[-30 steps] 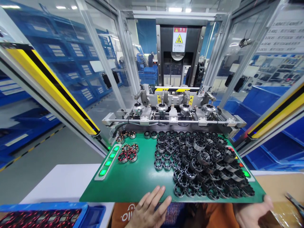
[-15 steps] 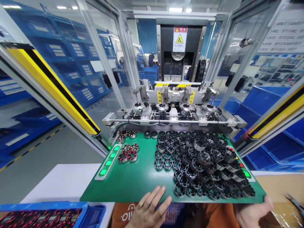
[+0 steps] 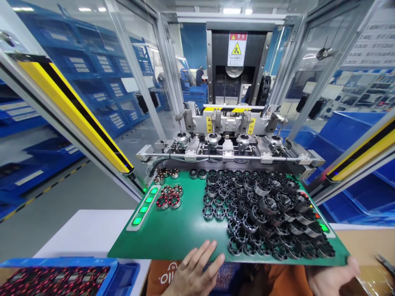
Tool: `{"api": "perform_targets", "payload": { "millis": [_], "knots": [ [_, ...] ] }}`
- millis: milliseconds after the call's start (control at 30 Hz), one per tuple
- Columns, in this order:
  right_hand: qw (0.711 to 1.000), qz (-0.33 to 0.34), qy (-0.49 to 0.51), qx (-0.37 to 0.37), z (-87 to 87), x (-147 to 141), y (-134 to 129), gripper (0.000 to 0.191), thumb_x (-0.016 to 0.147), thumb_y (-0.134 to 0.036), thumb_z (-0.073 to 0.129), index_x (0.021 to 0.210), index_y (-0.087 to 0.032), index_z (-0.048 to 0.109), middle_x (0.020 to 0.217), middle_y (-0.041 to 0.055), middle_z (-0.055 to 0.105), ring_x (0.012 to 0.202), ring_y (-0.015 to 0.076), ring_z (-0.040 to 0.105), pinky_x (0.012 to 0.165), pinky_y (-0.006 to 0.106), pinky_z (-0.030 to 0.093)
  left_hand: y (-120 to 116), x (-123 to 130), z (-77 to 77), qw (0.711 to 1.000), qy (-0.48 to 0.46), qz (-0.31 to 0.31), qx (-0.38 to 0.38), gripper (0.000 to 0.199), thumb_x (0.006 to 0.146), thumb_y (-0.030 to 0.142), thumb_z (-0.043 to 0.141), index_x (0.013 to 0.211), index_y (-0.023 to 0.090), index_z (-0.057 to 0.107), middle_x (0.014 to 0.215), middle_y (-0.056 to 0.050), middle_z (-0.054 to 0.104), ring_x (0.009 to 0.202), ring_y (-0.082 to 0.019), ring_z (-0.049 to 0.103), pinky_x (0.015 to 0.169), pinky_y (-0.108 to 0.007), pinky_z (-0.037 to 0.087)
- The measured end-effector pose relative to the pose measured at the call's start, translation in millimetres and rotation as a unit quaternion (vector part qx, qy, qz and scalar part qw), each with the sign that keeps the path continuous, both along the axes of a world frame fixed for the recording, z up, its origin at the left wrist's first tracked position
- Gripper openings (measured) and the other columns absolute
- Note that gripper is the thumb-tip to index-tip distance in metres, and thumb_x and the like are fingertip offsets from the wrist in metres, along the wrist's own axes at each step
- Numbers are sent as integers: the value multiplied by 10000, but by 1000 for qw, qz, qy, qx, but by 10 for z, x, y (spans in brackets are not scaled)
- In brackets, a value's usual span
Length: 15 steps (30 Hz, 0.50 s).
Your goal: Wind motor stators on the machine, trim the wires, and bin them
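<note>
My left hand (image 3: 197, 269) lies on the front edge of the green work surface (image 3: 175, 242), fingers stretched out and slightly spread, holding nothing. At the front right corner of that surface, my right hand (image 3: 331, 279) touches the edge; most of its fingers are hidden beneath it. Many black-and-silver motor stator cores (image 3: 262, 213) stand stacked and in rows right of my left hand. Toward the left lie several stators wound with red copper wire (image 3: 168, 197). Behind them are a few copper-wound stators (image 3: 166, 174).
A winding machine (image 3: 228, 144) with stators on its heads stands behind the surface. Green lit buttons (image 3: 143, 209) line the left side. Yellow posts (image 3: 83, 119) flank the opening. A blue bin (image 3: 112, 273) with red-wound stators sits lower left; pliers (image 3: 384, 263) lie at right.
The view has shifted slightly, so the scene sits a little further right in the picture. Both hands keep their places at the edge, and the stators have not moved.
</note>
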State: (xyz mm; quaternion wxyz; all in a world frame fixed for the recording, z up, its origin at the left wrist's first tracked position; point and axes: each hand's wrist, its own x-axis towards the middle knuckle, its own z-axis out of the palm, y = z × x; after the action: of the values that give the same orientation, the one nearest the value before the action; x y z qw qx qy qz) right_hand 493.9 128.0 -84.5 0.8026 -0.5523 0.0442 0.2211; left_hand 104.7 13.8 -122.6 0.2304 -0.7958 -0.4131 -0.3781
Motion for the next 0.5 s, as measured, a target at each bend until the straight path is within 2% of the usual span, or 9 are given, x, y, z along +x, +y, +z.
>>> {"api": "perform_targets", "payload": {
  "millis": [67, 167, 300, 500],
  "knots": [
    [998, 50, -33, 35, 29, -22, 0, 429, 592, -655, 645, 793, -319, 818, 1182, 140, 872, 1109, 574, 848, 694, 742, 714, -5, 1, 1, 1000, 2, 3, -1, 310, 1113, 344, 782, 1411, 285, 844, 1970, -39, 392, 1839, -187, 376, 1509, -344, 228],
    [995, 71, -49, 57, 74, -36, -4, 408, 545, -639, 669, 764, -315, 787, 1174, 135, 872, 1118, 579, 845, 679, 739, 712, -9, 1, 12, 1000, 6, 3, -1, 285, 1129, 347, 764, 1392, 277, 849, 1971, -45, 391, 1843, -191, 370, 1510, -346, 224],
    [995, 72, -38, 63, 101, -32, -6, 397, 537, -598, 675, 777, -304, 790, 1168, 134, 872, 1125, 565, 848, 686, 708, 725, -11, 1, 19, 1000, 4, 0, 0, 273, 1140, 342, 752, 1385, 271, 850, 1972, -45, 388, 1844, -191, 369, 1509, -341, 221],
    [997, 51, -11, 61, 78, -39, -4, 393, 605, -596, 632, 785, -286, 794, 1191, 142, 865, 1150, 537, 848, 723, 679, 741, -6, 6, 8, 1000, 0, -2, -1, 280, 1148, 346, 747, 1398, 276, 849, 1973, -40, 388, 1844, -186, 367, 1508, -338, 223]
  ]
}}
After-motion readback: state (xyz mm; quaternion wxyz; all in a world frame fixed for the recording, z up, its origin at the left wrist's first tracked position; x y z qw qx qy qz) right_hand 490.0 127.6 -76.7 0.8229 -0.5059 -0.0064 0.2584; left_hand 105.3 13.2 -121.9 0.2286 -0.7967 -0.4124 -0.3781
